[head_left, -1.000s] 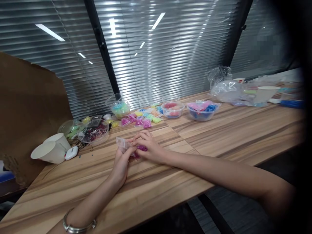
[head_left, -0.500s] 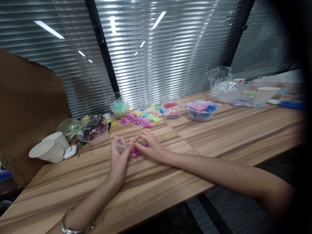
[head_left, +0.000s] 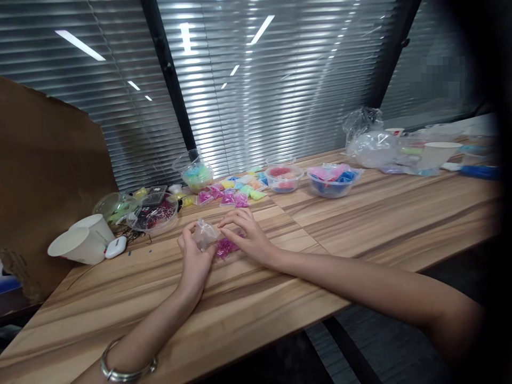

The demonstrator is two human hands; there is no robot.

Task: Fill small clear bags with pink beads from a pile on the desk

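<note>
A small clear plastic bag (head_left: 205, 234) is in my left hand (head_left: 196, 261), gripped between the thumb and fingers. No coloured filling shows inside the bag. My right hand (head_left: 252, 240) reaches in from the right, its thumb and fingertips pinched at the bag's right edge. Beneath and between the hands lies a loose heap of magenta bits (head_left: 226, 247) on the wooden table (head_left: 256, 298). The right hand partly covers that heap.
Small filled bags in magenta (head_left: 228, 198) and other colours lie behind my hands. Clear bowls (head_left: 334, 184) with coloured contents stand along the back. To the left are paper cups (head_left: 72, 246), a white case (head_left: 116, 247) and a cardboard sheet (head_left: 52, 160).
The clear bag has tilted and shifted slightly right, towards my right hand's fingertips. My left fingers have changed their hold, and more of the magenta heap shows.
</note>
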